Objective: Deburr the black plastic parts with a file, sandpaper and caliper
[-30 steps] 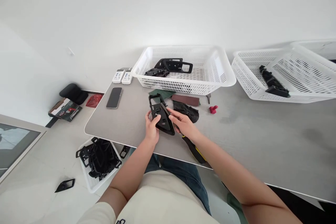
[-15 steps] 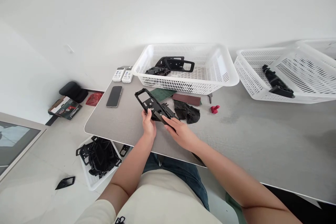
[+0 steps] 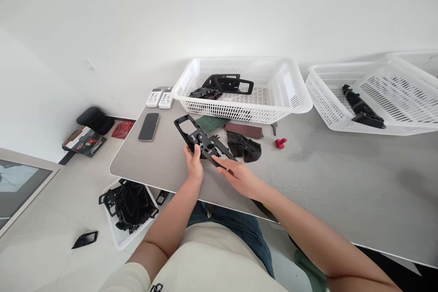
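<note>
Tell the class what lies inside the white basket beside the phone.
Two black plastic parts lie in the white basket: a long framed part and a smaller part. Their undersides and the mesh floor beneath them are covered.

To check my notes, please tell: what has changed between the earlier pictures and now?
The black plastic frame has turned from nearly upright to slantwise, its open end pointing up-left. The left hand holds it from below; the right hand's fingers rest on its lower end. The white basket and phone stayed.
</note>
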### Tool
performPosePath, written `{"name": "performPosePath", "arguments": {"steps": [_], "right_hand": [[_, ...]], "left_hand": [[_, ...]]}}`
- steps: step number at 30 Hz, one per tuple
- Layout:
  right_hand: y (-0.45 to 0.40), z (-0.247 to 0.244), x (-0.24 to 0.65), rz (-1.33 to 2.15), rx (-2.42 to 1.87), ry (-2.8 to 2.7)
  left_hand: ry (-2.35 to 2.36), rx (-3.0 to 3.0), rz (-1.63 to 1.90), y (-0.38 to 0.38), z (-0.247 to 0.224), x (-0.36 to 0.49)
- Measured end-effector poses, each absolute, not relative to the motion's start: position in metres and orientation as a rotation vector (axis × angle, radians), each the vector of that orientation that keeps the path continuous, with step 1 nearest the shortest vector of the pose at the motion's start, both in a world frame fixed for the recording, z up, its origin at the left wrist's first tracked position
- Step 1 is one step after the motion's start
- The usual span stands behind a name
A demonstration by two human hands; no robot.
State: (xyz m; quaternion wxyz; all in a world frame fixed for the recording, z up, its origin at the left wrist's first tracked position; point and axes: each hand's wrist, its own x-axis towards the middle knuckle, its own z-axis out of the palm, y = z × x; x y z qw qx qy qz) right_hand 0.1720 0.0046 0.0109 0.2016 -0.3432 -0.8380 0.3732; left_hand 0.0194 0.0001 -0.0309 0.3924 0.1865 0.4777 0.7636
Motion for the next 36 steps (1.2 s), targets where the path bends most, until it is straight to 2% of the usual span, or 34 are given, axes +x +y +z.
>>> {"name": "performPosePath", "arguments": {"steps": [15,36], "right_hand": [[0.003,0.001,0.167,0.716,-1.029,-2.399],[0.009,0.003,0.173,0.921,-1.023,-2.336]], "left_hand": [[1.073,0.289,1.932,0.002,-0.023,0.021],[1.216,0.466,1.851,0.002,-0.027,0.021]]}}
